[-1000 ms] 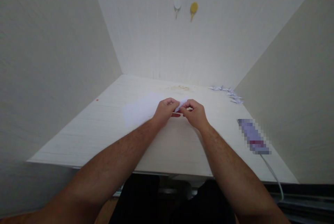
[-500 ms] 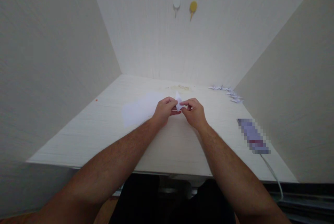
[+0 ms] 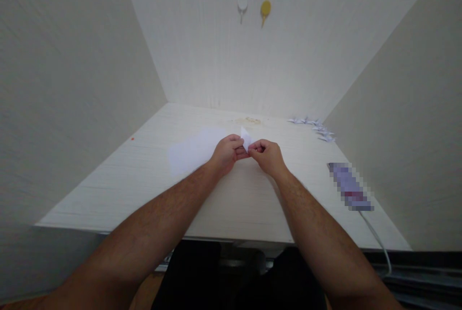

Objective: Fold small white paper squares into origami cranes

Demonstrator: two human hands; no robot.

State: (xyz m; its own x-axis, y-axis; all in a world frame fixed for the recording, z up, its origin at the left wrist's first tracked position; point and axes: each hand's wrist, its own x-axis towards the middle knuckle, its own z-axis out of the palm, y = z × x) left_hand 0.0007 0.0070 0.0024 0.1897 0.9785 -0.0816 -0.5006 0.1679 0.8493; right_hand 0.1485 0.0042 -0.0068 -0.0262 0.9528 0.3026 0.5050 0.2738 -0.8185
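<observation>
A small folded piece of white paper, pointed at the top, is held up between my two hands above the middle of the table. My left hand grips its left side between thumb and fingers, with the lower fingers stretched beneath it. At the paper's lower right edge, my right hand pinches with thumb and forefinger. White paper sheets lie flat on the table just left of my left hand.
Several small folded paper cranes stand in a bent row at the back right corner. A blurred-out flat device with a white cable lies at the right. Walls enclose the table; a white hook and yellow hook hang behind.
My right thumb and forefinger have come together at the paper's lower right edge. The folded paper has turned slightly, and my left hand has barely moved.
</observation>
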